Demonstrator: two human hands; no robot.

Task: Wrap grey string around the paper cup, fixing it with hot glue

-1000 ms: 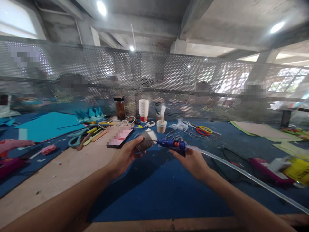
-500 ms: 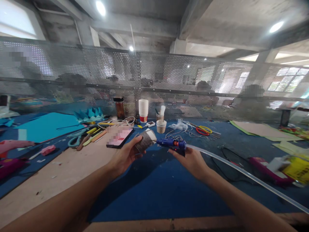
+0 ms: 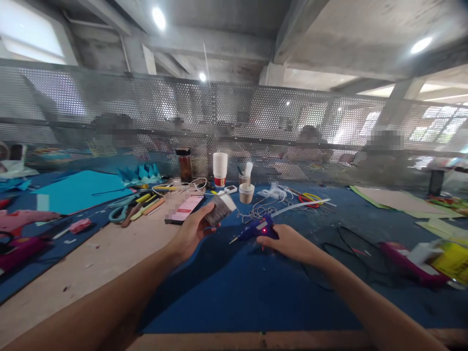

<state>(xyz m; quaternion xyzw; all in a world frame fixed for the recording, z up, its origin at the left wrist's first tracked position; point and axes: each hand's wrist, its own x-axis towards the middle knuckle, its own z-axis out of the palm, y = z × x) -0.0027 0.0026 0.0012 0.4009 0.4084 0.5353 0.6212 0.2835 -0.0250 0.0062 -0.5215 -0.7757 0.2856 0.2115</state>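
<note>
My left hand [image 3: 197, 225] is closed around a paper cup [image 3: 219, 210] held tilted above the table. Grey cord seems to be wound round most of the cup, and a white band shows at its right end. In my right hand [image 3: 284, 238] is a blue hot glue gun [image 3: 256, 228] with a red light lit on its side. The nozzle points left and down, below the cup and apart from it. A long clear glue stick [image 3: 302, 206] sticks out behind the gun. Loose grey cord [image 3: 255, 209] lies tangled behind the gun.
Behind stand a stack of paper cups [image 3: 220, 168], a brown jar [image 3: 184, 165] and a small cup [image 3: 246, 194]. A phone [image 3: 187, 208], scissors [image 3: 122, 208] and blue paper [image 3: 80, 191] lie left. Red-yellow scissors [image 3: 310, 199] and a magenta glue gun [image 3: 413, 263] lie right.
The glue gun has moved away from the cup, downward, and its nozzle has tipped down. The glue stick's rear end has swung from the lower right to up behind the gun.
</note>
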